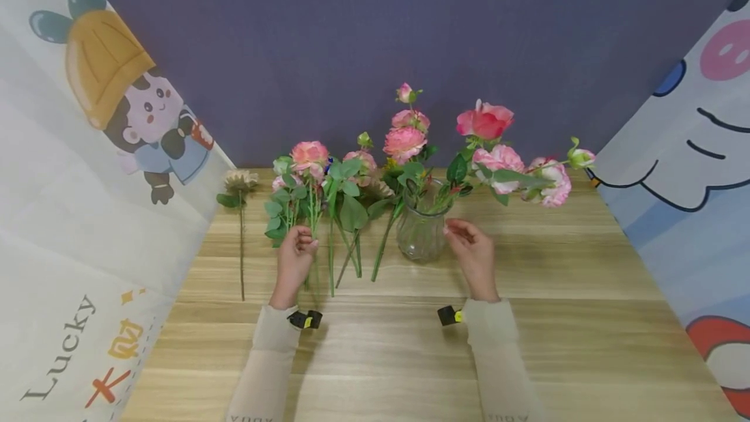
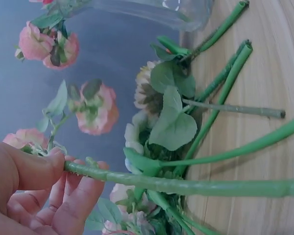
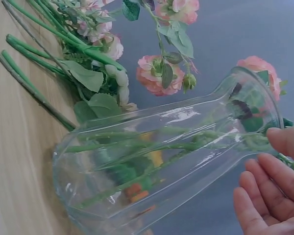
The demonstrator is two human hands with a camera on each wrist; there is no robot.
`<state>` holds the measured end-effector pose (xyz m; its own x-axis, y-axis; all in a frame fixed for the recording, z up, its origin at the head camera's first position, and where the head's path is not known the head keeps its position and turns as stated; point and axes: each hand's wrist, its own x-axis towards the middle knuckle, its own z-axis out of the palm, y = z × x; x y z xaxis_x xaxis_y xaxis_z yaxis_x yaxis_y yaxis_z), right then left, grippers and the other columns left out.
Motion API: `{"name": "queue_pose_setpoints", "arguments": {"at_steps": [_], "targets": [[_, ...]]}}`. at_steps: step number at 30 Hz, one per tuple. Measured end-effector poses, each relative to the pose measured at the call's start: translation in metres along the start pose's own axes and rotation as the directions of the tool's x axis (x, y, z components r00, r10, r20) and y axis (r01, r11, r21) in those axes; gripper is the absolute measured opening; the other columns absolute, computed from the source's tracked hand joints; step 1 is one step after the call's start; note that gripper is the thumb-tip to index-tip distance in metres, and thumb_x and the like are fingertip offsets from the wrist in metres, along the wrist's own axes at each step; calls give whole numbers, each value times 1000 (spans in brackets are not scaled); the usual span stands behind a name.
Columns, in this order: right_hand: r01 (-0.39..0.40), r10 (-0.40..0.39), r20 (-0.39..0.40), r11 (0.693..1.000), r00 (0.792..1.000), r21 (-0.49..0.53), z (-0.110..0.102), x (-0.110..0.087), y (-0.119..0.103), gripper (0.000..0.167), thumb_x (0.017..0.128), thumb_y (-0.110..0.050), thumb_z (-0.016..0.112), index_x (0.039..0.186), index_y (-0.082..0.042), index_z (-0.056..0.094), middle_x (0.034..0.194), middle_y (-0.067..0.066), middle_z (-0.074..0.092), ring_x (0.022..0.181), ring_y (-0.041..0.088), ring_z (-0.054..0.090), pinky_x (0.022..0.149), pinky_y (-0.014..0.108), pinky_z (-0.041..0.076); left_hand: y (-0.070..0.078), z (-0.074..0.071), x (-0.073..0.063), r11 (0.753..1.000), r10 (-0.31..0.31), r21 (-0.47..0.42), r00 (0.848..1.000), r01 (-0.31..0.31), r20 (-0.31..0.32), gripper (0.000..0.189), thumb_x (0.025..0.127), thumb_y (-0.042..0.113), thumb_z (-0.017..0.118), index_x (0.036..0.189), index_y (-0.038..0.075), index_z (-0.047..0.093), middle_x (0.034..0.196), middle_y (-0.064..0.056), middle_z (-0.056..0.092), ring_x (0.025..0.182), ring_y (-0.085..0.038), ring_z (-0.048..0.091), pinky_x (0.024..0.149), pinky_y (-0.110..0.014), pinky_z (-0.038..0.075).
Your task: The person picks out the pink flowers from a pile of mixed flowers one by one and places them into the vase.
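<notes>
My left hand (image 1: 295,258) pinches the green stem (image 2: 196,186) of an artificial pink flower between thumb and fingers. Its bloom is probably the peach-pink one (image 1: 310,156) above the hand. The clear glass vase (image 1: 420,241) stands upright, with several green stems showing through its ribbed wall (image 3: 137,156). Pink peonies (image 1: 497,159) lean out over the vase's right side. Close by the vase's rim is my right hand (image 1: 473,254), fingers loosely bent and apparently holding nothing. Whether its thumb touches the rim or a stem is hard to tell.
Several artificial flowers with green stems (image 1: 383,243) lie between the left hand and the vase. A single cream flower (image 1: 241,181) lies at the far left of the wooden table (image 1: 381,357). A dark blue panel (image 1: 375,31) rises behind, with printed cloths on both sides.
</notes>
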<state>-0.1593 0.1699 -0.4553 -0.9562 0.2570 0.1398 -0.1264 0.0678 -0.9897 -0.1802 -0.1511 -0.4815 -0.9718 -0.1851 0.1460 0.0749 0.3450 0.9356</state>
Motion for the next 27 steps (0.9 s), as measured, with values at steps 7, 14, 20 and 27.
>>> {"name": "queue_pose_setpoints", "arguments": {"at_steps": [7,14,20,27], "targets": [[-12,12,27,1000,1000,-1,0,-4,12,25,86,3,64,109,11,61,110,28,61,89,7,60,79,14,49,7,3,-4,1000,-2,-30,1000,3,8,20,86,-6,61,104,-4,53,94,-18,55,81,-23,51,64,-21,43],[7,-7,30,1000,1000,12,2,-7,28,25,86,-4,67,107,8,63,109,25,62,90,8,61,82,16,49,13,5,-5,996,2,-89,1000,0,20,20,87,-7,60,105,-5,53,98,-23,54,81,-19,52,58,-18,47],[-3,2,42,1000,999,9,5,-11,31,24,86,-5,67,106,7,64,106,22,64,90,9,62,83,18,49,20,7,-7,990,46,-138,999,-44,12,21,86,-7,62,105,-6,53,98,-23,54,80,-14,53,57,-20,50],[-24,24,67,1000,997,-1,8,-13,33,24,86,-4,66,106,8,63,104,18,65,88,8,62,82,18,50,31,9,-12,985,106,-137,994,-107,-10,25,84,-6,64,107,-9,53,97,-21,57,81,-16,53,59,-18,49]]}}
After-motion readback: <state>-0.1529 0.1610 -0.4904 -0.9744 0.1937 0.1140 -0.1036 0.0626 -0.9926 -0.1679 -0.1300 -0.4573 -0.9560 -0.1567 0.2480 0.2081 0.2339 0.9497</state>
